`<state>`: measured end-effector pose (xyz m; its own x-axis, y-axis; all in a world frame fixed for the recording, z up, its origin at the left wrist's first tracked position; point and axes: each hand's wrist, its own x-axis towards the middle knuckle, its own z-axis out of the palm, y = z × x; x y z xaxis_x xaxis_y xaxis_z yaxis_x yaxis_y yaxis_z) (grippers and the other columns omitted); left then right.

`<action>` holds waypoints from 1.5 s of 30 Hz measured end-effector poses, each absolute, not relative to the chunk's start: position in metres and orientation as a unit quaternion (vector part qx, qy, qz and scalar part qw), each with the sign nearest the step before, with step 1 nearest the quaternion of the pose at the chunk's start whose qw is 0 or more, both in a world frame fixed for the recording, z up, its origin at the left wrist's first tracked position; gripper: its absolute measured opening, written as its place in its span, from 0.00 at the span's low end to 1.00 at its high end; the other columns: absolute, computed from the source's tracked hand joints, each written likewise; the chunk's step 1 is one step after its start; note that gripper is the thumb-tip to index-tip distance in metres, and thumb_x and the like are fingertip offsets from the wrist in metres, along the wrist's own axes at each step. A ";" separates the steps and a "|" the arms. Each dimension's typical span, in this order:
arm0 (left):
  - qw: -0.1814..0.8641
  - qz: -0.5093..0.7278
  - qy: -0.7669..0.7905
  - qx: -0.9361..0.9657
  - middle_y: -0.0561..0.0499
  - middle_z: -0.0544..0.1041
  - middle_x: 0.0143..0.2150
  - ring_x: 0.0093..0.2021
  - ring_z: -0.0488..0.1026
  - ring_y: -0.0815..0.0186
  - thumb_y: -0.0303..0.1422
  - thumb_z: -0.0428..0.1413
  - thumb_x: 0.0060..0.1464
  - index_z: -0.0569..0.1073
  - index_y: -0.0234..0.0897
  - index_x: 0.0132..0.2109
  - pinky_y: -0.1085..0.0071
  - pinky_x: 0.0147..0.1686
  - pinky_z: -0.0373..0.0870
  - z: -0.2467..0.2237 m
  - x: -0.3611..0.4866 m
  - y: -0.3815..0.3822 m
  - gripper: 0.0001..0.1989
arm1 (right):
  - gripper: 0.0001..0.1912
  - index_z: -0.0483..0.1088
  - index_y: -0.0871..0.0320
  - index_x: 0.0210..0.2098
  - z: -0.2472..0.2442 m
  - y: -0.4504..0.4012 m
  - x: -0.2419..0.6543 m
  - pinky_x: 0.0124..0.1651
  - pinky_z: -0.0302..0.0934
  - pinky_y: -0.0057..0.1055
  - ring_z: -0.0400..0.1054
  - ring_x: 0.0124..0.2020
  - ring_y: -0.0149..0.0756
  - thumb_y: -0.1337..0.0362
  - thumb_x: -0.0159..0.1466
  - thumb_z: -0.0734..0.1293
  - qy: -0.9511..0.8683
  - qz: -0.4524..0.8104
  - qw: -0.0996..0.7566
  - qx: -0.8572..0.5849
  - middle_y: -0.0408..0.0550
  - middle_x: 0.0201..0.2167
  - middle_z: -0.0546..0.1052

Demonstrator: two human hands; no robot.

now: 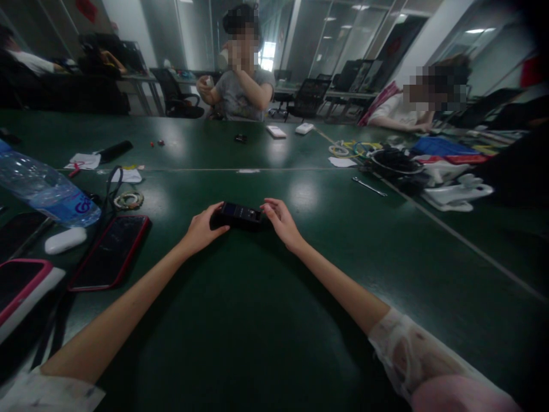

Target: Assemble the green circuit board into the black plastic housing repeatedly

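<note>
A small black device (238, 215) with a dark screen and a few buttons lies on the green table in front of me. My left hand (205, 229) grips its left end between thumb and fingers. At the other end is my right hand (278, 220), fingers loosely curved and apart; a fingertip comes very close to the device, and I cannot tell if it touches. The underside of the device is hidden.
At left stand or lie a water bottle (55, 191), a white earbud case (66, 240), a red-cased phone (110, 252) and a bracelet (128, 199). A wrench (369, 186) and a pile of cables (397, 163) lie at right. Two people sit across the table (257, 320).
</note>
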<state>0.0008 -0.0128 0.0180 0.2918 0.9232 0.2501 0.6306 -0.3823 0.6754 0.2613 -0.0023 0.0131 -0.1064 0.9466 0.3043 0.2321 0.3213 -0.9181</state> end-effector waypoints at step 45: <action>0.232 0.311 0.505 0.771 0.40 0.70 0.62 0.61 0.67 0.49 0.39 0.60 0.55 0.60 0.39 0.64 0.46 0.60 0.62 0.018 0.001 -0.012 0.32 | 0.28 0.62 0.53 0.55 0.019 -0.011 0.262 0.57 0.63 0.50 0.67 0.55 0.46 0.61 0.58 0.73 -0.785 0.287 0.359 -0.414 0.52 0.54 0.71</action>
